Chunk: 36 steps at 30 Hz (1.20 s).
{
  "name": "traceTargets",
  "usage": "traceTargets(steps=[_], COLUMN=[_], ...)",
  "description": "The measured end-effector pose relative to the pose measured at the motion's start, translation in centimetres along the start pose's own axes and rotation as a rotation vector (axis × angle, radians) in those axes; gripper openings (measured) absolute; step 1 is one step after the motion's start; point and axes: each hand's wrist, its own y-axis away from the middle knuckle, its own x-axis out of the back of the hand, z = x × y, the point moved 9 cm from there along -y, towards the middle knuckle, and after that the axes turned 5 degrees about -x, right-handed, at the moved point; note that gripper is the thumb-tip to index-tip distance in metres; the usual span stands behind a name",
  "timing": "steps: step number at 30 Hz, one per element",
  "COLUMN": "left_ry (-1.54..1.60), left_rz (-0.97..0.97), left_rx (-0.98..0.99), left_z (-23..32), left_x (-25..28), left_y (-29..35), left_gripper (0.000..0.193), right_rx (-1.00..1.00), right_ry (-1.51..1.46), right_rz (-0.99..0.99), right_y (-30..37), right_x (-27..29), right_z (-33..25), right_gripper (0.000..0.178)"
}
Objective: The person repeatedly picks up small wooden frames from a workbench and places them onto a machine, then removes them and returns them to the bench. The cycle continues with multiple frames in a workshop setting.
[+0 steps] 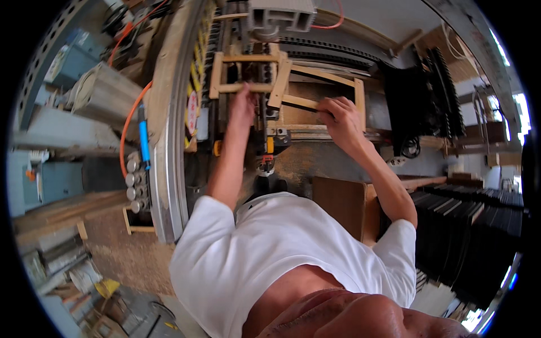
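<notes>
Left hand (242, 106) outstretched; right hand (340, 117) curled on wooden frame (301, 102).

The wooden frames (280, 83) are tan; the strip (198, 62), yellow-and-black striped; the shirt (293, 236), white; the hose (123, 141), orange.

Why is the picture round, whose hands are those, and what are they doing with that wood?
There's no robot here, just a person in a white shirt. The only picture comes from a camera worn on their head, looking down. Its very wide lens makes straight things look bent, and the corners are dark.

The left hand is at the lower bar of a small wooden frame. The right hand has its fingers curled at the lower bar of a second wooden frame; exactly how each hand grips is hard to see.

Both frames sit over a machine with long rails. To the left hang an orange hose and a blue tool.
</notes>
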Motion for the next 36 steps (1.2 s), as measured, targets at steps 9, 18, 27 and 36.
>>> traceTargets(steps=[9,18,27,36], left_ry=[-0.092,0.000,0.053,0.104], left_rz=[0.192,0.492,0.703,0.939], left_rx=[-0.012,-0.194,-0.338,-0.380], left_z=[2.1,1.4,-0.5,-3.8], left_x=[7.9,11.5,18.8,24.0], left_y=[27.9,40.8,45.7,48.6], left_gripper=[0.031,0.033,0.038,0.027], right_rx=[0.391,0.417,0.437,0.426], right_ry=[-0.114,0.158,0.510,0.557], right_rz=[0.046,-0.080,-0.185,-0.251], right_y=[-8.9,-15.6,-22.9,-26.7], right_x=[-17.5,-23.2,-26.3,-27.6], right_z=[-5.0,-4.1,-2.3,-0.2], right_gripper=[0.015,0.020,0.021,0.011])
